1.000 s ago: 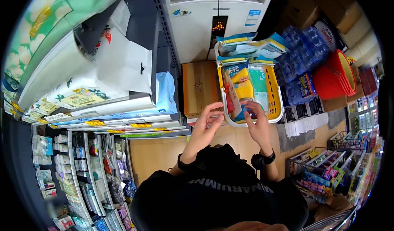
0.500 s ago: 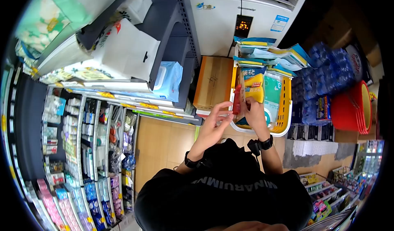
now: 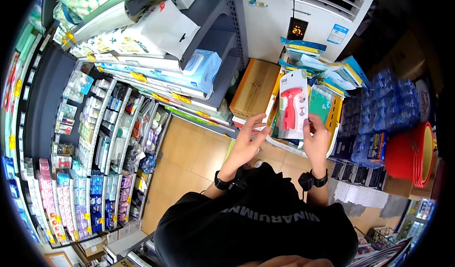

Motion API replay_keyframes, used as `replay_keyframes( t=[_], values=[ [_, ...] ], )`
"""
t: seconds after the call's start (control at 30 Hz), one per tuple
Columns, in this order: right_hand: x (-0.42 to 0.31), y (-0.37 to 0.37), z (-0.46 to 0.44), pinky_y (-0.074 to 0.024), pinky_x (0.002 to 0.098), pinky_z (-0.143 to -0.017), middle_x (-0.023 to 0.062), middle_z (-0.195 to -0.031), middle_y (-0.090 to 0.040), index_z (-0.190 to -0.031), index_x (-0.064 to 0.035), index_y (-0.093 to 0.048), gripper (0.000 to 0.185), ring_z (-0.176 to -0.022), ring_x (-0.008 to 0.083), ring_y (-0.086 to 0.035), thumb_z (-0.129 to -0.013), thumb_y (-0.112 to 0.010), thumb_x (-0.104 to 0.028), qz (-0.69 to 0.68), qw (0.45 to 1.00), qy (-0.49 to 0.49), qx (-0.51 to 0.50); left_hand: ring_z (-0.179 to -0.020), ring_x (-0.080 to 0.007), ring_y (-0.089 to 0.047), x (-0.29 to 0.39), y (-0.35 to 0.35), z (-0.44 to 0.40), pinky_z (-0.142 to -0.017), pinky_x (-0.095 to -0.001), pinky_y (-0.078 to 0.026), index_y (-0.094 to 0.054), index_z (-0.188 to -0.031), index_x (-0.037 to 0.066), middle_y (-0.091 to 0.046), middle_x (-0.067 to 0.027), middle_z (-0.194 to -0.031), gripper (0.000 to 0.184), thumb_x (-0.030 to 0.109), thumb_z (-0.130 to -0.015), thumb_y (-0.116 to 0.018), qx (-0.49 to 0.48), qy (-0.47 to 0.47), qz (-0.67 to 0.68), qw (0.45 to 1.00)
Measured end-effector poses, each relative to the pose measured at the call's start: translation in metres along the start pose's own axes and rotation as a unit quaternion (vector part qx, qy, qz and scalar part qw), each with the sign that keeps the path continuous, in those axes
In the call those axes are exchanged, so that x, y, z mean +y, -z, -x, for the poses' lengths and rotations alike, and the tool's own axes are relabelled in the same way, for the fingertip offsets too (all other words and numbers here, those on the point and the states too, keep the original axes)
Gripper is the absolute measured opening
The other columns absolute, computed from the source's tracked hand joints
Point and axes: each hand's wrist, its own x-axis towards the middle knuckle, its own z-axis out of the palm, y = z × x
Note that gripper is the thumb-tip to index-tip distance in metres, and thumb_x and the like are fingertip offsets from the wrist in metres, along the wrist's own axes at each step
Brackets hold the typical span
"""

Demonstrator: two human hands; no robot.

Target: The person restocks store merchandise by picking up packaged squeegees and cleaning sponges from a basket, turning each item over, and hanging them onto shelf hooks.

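Note:
My right hand (image 3: 316, 138) pinches the lower right edge of a blister pack (image 3: 292, 107), a white card with a red handheld tool under clear plastic. The tool's exact kind is hard to make out. The pack faces up, above a yellow and white basket (image 3: 334, 120), and hides part of what lies inside. Just left of the pack, my left hand (image 3: 247, 144) is open with its fingers apart, holding nothing. Blue and yellow packets (image 3: 332, 70) fill the back of the basket, and a green packet (image 3: 321, 101) lies nearer.
A cardboard box (image 3: 255, 88) stands left of the basket, beside a grey shelf unit (image 3: 220, 32) with wipes packs. Behind is a white air conditioner (image 3: 270, 18). Wrapped bottles (image 3: 391, 99) and stacked red buckets (image 3: 408, 155) are on the right.
The blister pack, edge-on before, is now turned face up and raised over the basket. My right hand has shifted right and down with it. The view has swung slightly left.

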Motion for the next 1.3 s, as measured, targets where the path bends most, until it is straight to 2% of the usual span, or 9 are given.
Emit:
replay_keyframes(
  t=[0.1, 0.2, 0.33, 0.37, 0.5, 0.73, 0.9, 1.07, 1.3],
  values=[
    [-0.005, 0.017, 0.009, -0.0526, 0.0277, -0.072, 0.0102, -0.092, -0.072, -0.112, 0.0050, -0.064, 0.018, -0.079, 0.0118, -0.067, -0.096, -0.059, -0.003, -0.146, 0.988, -0.045, -0.033, -0.118, -0.0179, -0.057, 0.007, -0.007, 0.008, -0.095, -0.0326, -0.047, -0.047, -0.141, 0.004, -0.054, -0.0083, -0.138, 0.045, 0.017, -0.100, -0.059, 0.037, 0.015, -0.007, 0.999],
    [-0.008, 0.022, 0.016, -0.0496, 0.0238, -0.076, 0.0063, -0.095, -0.070, -0.113, 0.0048, -0.064, 0.018, -0.084, 0.0085, -0.063, -0.098, -0.057, -0.003, -0.203, 0.973, -0.063, -0.089, -0.120, -0.0232, -0.059, 0.009, -0.004, 0.020, -0.097, -0.0348, -0.049, -0.043, -0.143, 0.000, -0.053, -0.0159, -0.138, 0.053, 0.022, -0.099, -0.062, 0.069, 0.008, -0.014, 0.997],
    [-0.014, 0.009, 0.025, -0.0449, 0.0206, -0.073, 0.0034, -0.096, -0.069, -0.115, 0.0035, -0.064, 0.018, -0.083, 0.0054, -0.057, -0.099, -0.059, -0.004, -0.281, 0.945, -0.065, -0.154, -0.104, -0.0189, -0.061, 0.007, 0.010, 0.040, -0.088, -0.0326, -0.050, -0.046, -0.141, -0.001, -0.059, -0.0116, -0.124, 0.048, 0.021, -0.100, -0.060, 0.117, 0.032, -0.002, 0.993],
    [-0.013, 0.003, 0.027, -0.0436, 0.0203, -0.073, 0.0035, -0.098, -0.069, -0.115, 0.0033, -0.063, 0.019, -0.083, 0.0048, -0.056, -0.099, -0.059, -0.005, -0.291, 0.938, -0.060, -0.179, -0.093, -0.0142, -0.059, 0.015, 0.012, 0.048, -0.080, -0.0289, -0.049, -0.048, -0.138, -0.001, -0.060, -0.0074, -0.114, 0.043, 0.019, -0.101, -0.059, 0.139, 0.013, 0.010, 0.990],
    [-0.030, -0.028, 0.036, -0.0463, 0.0219, -0.082, 0.0047, -0.103, -0.069, -0.115, 0.0034, -0.062, 0.019, -0.092, 0.0078, -0.061, -0.099, -0.059, -0.007, -0.337, 0.903, -0.054, -0.261, -0.084, -0.0073, -0.056, 0.017, 0.038, 0.084, -0.072, -0.0239, -0.048, -0.052, -0.133, 0.001, -0.059, -0.0032, -0.109, 0.036, 0.015, -0.101, -0.058, 0.227, 0.004, 0.041, 0.973],
    [-0.103, -0.103, 0.068, -0.0463, 0.0223, -0.085, 0.0061, -0.105, -0.069, -0.117, 0.0018, -0.060, 0.020, -0.094, 0.0080, -0.061, -0.100, -0.059, -0.008, -0.366, 0.838, -0.015, -0.404, -0.080, -0.0064, -0.057, 0.013, 0.102, 0.168, -0.068, -0.0231, -0.050, -0.053, -0.130, 0.001, -0.062, -0.0037, -0.105, 0.033, 0.010, -0.099, -0.060, 0.388, -0.026, 0.047, 0.920],
    [-0.169, -0.162, 0.109, -0.0460, 0.0220, -0.083, 0.0053, -0.100, -0.069, -0.136, 0.0007, -0.050, 0.040, -0.092, 0.0067, -0.060, -0.096, -0.059, 0.001, -0.371, 0.793, 0.014, -0.483, -0.079, -0.0063, -0.058, 0.015, 0.155, 0.239, -0.070, -0.0226, -0.052, -0.055, -0.129, 0.000, -0.063, -0.0039, -0.103, 0.032, 0.008, -0.099, -0.061, 0.489, -0.033, 0.056, 0.870],
    [-0.220, -0.221, 0.149, -0.0461, 0.0228, -0.087, 0.0067, -0.103, -0.067, -0.131, 0.0032, -0.053, 0.035, -0.095, 0.0084, -0.061, -0.097, -0.058, -0.002, -0.344, 0.740, 0.064, -0.574, -0.080, -0.0067, -0.060, 0.010, 0.198, 0.305, -0.068, -0.0221, -0.051, -0.057, -0.128, -0.003, -0.066, -0.0045, -0.101, 0.032, 0.006, -0.097, -0.063, 0.573, -0.057, 0.094, 0.812],
    [-0.269, -0.294, 0.201, -0.0492, 0.0245, -0.088, 0.0093, -0.108, -0.064, -0.125, 0.0048, -0.056, 0.029, -0.098, 0.0114, -0.062, -0.096, -0.059, 0.002, -0.354, 0.701, 0.108, -0.609, -0.082, -0.0059, -0.060, 0.007, 0.246, 0.374, -0.068, -0.0217, -0.051, -0.057, -0.128, -0.004, -0.067, -0.0053, -0.102, 0.032, 0.004, -0.098, -0.062, 0.626, -0.078, 0.102, 0.769]
  ],
)
